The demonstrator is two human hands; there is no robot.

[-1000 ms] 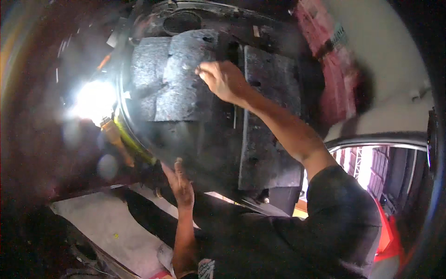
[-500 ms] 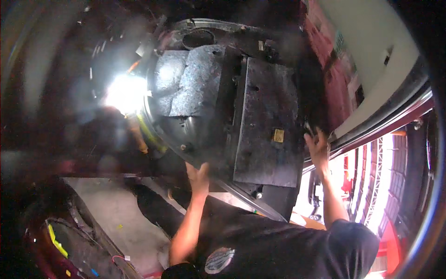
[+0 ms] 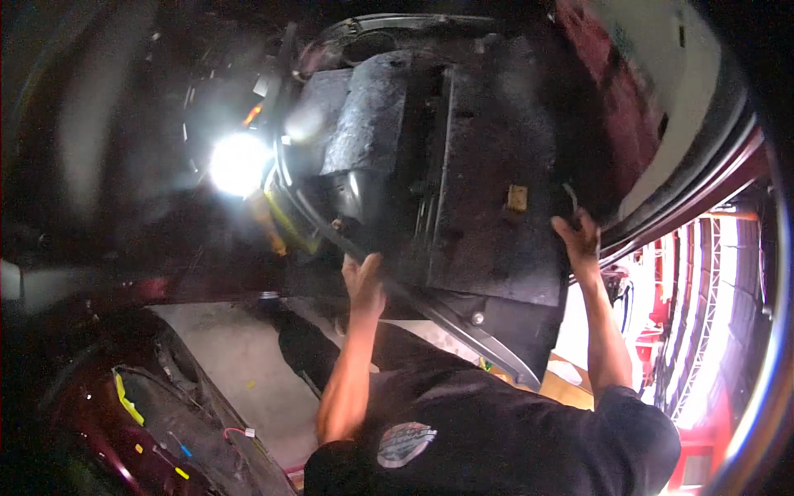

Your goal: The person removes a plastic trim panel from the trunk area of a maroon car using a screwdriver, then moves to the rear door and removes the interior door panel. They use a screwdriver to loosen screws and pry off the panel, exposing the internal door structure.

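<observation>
A large dark panel [image 3: 496,248], with pieces of grey felt padding [image 3: 368,107] and a small yellow block [image 3: 518,198], fills the middle of the view. My left hand [image 3: 362,281] grips the curved rim on its lower left side. My right hand [image 3: 579,240] holds the panel's right side, fingers bent at the edge below a pale, thin piece that is too small to make out. A glaring work light [image 3: 238,164] with an orange and yellow body shines left of the panel.
A maroon car part [image 3: 107,438] with a dark inner face, yellow pieces and a wire connector [image 3: 248,432] lies low on the left. A pale, curved car body edge [image 3: 678,140] runs along the right, with bright roof trusses [image 3: 699,322] visible beyond it.
My right hand has come from the felt padding down to the panel's right edge. Since half a second ago both hands and the panel have shifted upward in the picture.
</observation>
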